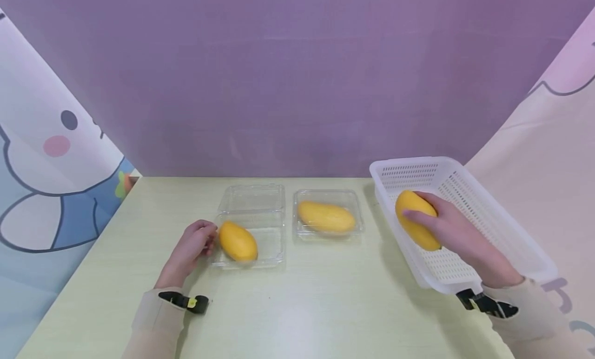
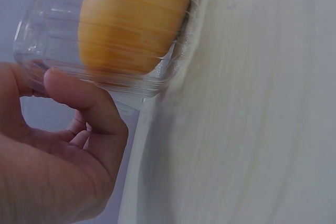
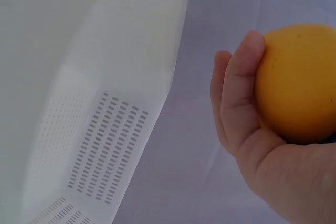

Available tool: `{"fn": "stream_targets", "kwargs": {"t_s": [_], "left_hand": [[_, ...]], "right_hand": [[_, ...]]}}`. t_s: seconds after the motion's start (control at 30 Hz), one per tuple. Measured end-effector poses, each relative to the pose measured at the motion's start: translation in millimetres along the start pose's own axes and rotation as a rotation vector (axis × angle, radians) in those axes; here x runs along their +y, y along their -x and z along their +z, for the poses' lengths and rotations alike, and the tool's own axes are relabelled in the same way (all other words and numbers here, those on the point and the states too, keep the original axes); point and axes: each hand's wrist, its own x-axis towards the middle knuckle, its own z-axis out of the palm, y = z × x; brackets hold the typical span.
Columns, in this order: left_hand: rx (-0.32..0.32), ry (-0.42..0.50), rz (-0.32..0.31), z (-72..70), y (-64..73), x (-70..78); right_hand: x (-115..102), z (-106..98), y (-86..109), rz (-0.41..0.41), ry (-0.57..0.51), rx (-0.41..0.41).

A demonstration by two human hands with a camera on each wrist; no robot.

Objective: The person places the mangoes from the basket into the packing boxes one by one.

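My right hand [image 1: 448, 219] grips a yellow mango [image 1: 415, 220], held above the white basket [image 1: 504, 214]. In the right wrist view, the fingers [image 3: 242, 90] curl round the mango's side, and the basket wall stands apart to the left. On the table, my left hand [image 1: 191, 248] pinches the left edge of an open clear plastic clamshell box [image 1: 271, 245], thumb and forefinger at its rim in the left wrist view. Inside that box, on its left side, lies another mango [image 1: 238, 241]. The box's lid [image 1: 253, 198] is folded back, away from me.
A second clear box [image 1: 357, 214], with its lid down over a mango [image 1: 325, 217], sits between the open box and the basket. Behind the pale table [image 1: 302, 307] rises a purple backdrop [image 1: 279, 90]. Printed cloths [image 1: 56, 204] hang at both sides.
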Motion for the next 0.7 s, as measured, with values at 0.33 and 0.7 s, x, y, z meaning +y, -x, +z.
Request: {"fn": "stream_targets", "kwargs": {"t_s": [0.33, 0.7], "left_hand": [[0.011, -0.011, -0.002, 1.3, 0.6, 0.0], [0.012, -0.014, -0.016, 1.4, 0.9, 0.9]], "right_hand": [[-12.2, 14.5, 3.3, 0.006, -0.054, 0.004], [-20.0, 28.6, 5.2, 0.009, -0.106, 0.024]]}}
